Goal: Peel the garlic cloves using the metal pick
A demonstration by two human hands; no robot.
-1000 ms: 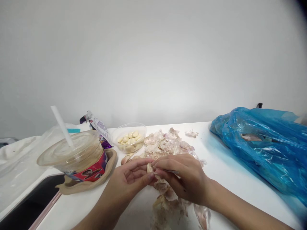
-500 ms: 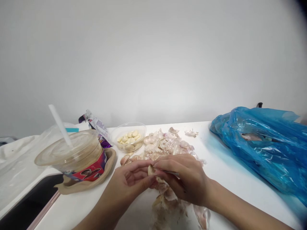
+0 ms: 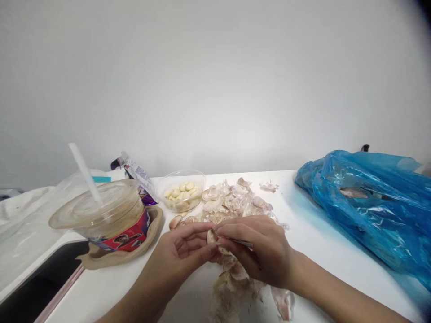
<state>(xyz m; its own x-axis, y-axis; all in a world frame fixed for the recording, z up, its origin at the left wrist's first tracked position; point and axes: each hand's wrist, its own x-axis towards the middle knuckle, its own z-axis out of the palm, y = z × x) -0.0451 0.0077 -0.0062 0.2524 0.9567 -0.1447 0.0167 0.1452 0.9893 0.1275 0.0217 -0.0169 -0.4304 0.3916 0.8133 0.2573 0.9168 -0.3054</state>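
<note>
A garlic clove is pinched between the thumb and fingers of my left hand. Close beside it, my right hand is closed on a slim metal tool, whose kind is mostly hidden by the fingers. The right fingertips meet the clove's upper end. Behind both hands spreads a heap of papery garlic skins. Unpeeled cloves lie at the heap's left edge. A clear plastic bowl holds several peeled garlic cloves. Below my hands is a garlic bulb or its skins, partly blurred.
On the left, a lidded drink cup with a straw stands in a cardboard holder. A dark-screened device lies in front of it. Behind are a purple wrapper and clear plastic. At right sits a blue plastic bag.
Both hands stay nearly in place. The clove has shifted slightly between the fingertips, and a little more of it shows. The camera view has tilted very slightly.
</note>
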